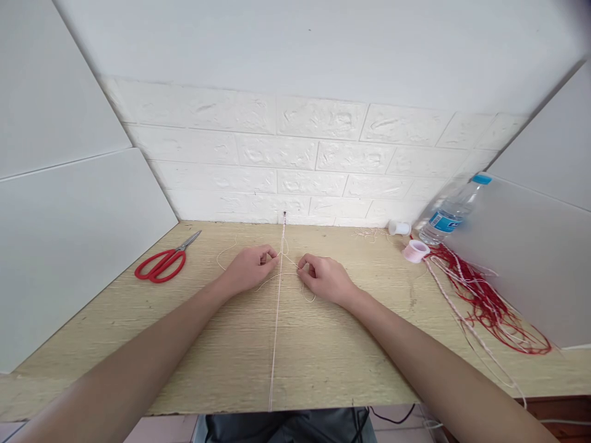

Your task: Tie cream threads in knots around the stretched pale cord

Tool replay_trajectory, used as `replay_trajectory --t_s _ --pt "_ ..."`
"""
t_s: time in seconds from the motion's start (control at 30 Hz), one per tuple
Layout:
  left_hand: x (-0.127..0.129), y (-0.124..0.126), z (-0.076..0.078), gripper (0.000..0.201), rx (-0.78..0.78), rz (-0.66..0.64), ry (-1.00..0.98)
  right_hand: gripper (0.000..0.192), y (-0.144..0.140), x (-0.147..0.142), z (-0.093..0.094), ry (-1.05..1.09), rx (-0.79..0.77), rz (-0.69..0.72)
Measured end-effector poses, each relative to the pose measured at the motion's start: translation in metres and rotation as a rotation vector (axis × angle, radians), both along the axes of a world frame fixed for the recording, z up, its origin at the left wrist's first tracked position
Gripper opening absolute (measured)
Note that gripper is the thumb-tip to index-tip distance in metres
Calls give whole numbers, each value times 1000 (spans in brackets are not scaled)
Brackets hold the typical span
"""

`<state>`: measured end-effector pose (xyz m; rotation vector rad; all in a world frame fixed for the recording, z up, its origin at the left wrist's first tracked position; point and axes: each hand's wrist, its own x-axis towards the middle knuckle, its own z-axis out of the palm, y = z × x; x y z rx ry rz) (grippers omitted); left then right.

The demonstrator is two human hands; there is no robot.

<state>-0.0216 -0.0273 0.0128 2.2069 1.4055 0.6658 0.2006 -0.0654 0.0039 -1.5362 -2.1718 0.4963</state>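
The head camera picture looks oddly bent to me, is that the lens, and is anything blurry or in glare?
Head view: the wide lens bows the brick wall and splays the side panels; light is soft and even, no glare; left hand, right hand and thin cord are sharp; the water bottle smears near the edge, and the top right corner darkens.

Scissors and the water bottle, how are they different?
The scissors have red handles; the water bottle is clear with a blue cap and label. The scissors lie flat on the table at the left, while the bottle leans against the wall at the right. Neither hand touches either one.
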Motion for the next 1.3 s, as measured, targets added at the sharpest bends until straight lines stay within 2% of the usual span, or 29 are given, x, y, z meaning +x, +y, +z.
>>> replay_trajectory --t_s 0.9,1.3 --pt "-2 2 -2 23 35 -65 22 11 1 0 -2 -25 5 -26" --pt "-4 6 -5 23 48 -32 10 13 4 0 -4 23 51 -87"
